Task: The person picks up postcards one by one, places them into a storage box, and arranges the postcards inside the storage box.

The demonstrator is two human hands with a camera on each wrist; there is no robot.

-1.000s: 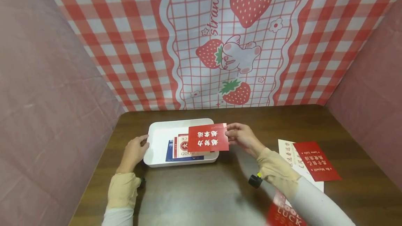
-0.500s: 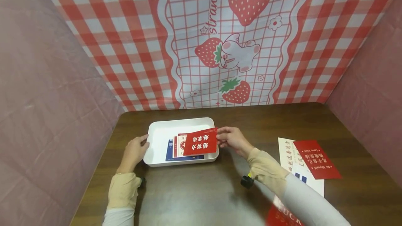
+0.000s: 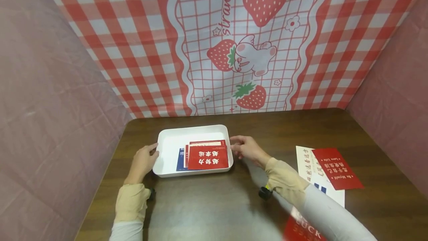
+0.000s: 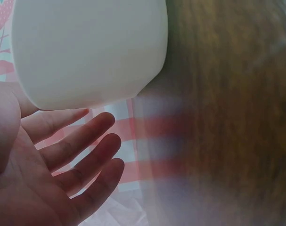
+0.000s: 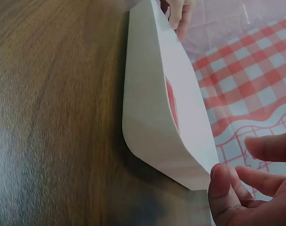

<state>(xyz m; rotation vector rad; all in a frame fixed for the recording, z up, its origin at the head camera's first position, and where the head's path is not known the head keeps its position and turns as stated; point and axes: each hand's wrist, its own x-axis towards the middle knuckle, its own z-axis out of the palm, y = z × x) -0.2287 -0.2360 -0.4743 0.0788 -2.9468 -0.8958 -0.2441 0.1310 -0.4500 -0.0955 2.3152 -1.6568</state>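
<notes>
A white tray (image 3: 177,133) sits on the table with a pile of cards in it. Topmost lies a red card (image 3: 208,158) with white Chinese characters, over a blue card (image 3: 180,161) and other red-and-cream ones. My left hand (image 3: 143,161) is at the tray's left end, fingertips right at the rim; the left wrist view shows its fingers (image 4: 81,146) spread below the tray's wall. My right hand (image 3: 249,148) is beside the tray's right end with nothing between its fingers. In the right wrist view its fingertips (image 5: 221,181) overlap the tray's corner.
Several cards lie at the right of the table: a white one (image 3: 304,155), a red one (image 3: 337,169) overlapping it, and a red "LUCK" card (image 3: 301,228) partly under my right sleeve. A strawberry-printed checked cloth (image 3: 214,99) hangs behind the table.
My right hand has moved left with the red card, lowered it onto the pile in the tray and let it go. My left hand has stayed at the tray's left end.
</notes>
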